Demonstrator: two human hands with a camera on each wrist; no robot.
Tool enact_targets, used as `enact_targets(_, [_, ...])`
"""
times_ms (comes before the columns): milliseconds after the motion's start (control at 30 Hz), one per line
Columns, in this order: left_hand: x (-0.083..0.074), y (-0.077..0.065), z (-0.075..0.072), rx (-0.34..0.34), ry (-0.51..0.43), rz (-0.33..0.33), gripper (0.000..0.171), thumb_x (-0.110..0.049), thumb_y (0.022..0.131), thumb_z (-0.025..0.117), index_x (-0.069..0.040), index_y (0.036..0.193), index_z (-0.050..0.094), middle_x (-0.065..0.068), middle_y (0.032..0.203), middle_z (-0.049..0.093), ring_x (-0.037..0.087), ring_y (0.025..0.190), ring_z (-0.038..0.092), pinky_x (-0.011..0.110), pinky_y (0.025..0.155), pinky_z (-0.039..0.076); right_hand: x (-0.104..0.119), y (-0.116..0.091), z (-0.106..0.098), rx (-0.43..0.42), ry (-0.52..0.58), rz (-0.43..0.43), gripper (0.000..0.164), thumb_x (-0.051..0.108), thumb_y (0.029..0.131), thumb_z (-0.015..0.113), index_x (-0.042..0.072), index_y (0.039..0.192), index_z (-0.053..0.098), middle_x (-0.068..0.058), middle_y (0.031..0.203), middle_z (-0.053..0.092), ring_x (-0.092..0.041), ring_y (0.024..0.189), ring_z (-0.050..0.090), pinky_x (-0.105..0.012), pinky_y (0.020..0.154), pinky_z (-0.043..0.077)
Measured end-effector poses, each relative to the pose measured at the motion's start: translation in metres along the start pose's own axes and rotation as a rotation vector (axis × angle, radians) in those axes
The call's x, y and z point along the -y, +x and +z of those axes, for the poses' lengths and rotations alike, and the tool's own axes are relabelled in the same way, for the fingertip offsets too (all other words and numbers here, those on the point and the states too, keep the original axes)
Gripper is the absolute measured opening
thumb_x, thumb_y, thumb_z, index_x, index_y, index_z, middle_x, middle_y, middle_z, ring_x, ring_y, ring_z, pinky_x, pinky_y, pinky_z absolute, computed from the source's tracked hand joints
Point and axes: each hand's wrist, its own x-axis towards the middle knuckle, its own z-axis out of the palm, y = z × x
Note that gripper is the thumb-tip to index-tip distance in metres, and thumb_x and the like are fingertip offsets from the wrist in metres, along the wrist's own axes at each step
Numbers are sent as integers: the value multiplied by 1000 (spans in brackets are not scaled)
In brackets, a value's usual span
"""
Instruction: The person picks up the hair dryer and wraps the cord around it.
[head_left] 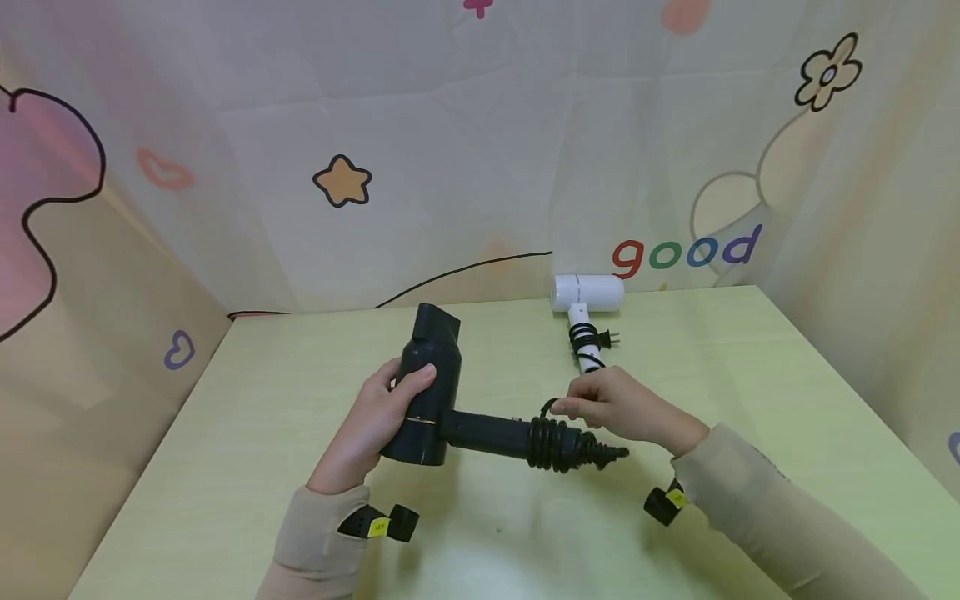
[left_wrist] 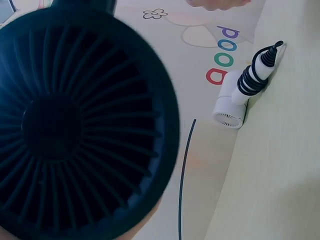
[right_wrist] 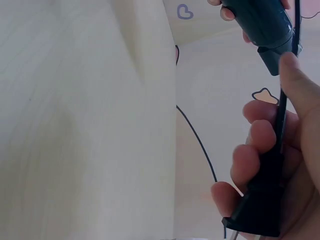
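Note:
My left hand (head_left: pixel 378 417) grips a dark hair dryer (head_left: pixel 435 392) round its barrel, thumb across the near side. The nozzle points up and away, and the handle extends to the right with black cord (head_left: pixel 551 446) wound in coils about its end. The dryer's round intake grille (left_wrist: pixel 55 127) fills much of the left wrist view. Above the coils, my right hand (head_left: pixel 618 404) holds the free end of the cord. In the right wrist view, its curled fingers (right_wrist: pixel 247 162) hold the black plug (right_wrist: pixel 257 205), with the cord running up past the thumb.
A white hair dryer (head_left: pixel 588 293) lies at the back of the pale table (head_left: pixel 300 375), its black cord (head_left: pixel 583 336) wrapped round the handle and its plug (head_left: pixel 606 339) sticking out to the right. Printed curtains (head_left: pixel 450 125) enclose the table at the back and sides.

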Motion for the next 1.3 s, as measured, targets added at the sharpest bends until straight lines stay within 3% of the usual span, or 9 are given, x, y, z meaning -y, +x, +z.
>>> enact_targets(200, [3,1,1,79,56,17,51,-41,90,60,-16,132,45,17,95,68,24,74,70,42,65,57,6,3,-8,35,-115,-35,33,40,88,62,17,65,59,10,58,38,-3,49,32,-20,49,29])
enact_targets(367, [7,2,4,74,122,21,55,-42,88,63,-17,134,45,18,95,68,24,74,70,41,65,57,13,3,-14,29,-168,-42,29,42,87,63,18,70,63,10,59,38,-4,52,34,-21,50,29])
enact_targets(933, [15,7,12,-108,332,43,79,-57,80,65,-16,142,38,15,116,63,24,91,67,43,75,54,37,-6,-21,-43,-223,-104,19,33,91,61,17,83,67,9,65,50,-4,54,39,-21,53,36])
enact_targets(1167, [18,10,12,-197,342,70,81,-60,81,63,-16,143,36,16,124,59,30,99,66,49,81,54,50,-11,-17,-55,-218,-146,12,22,93,61,12,91,67,6,70,55,-4,58,42,-21,55,40])
enact_targets(1300, [19,10,13,-234,344,95,82,-61,80,63,-15,143,36,16,121,60,30,98,66,48,81,54,57,-16,-12,-52,-227,-128,11,19,93,60,10,95,67,5,76,61,-3,61,45,-21,58,43])
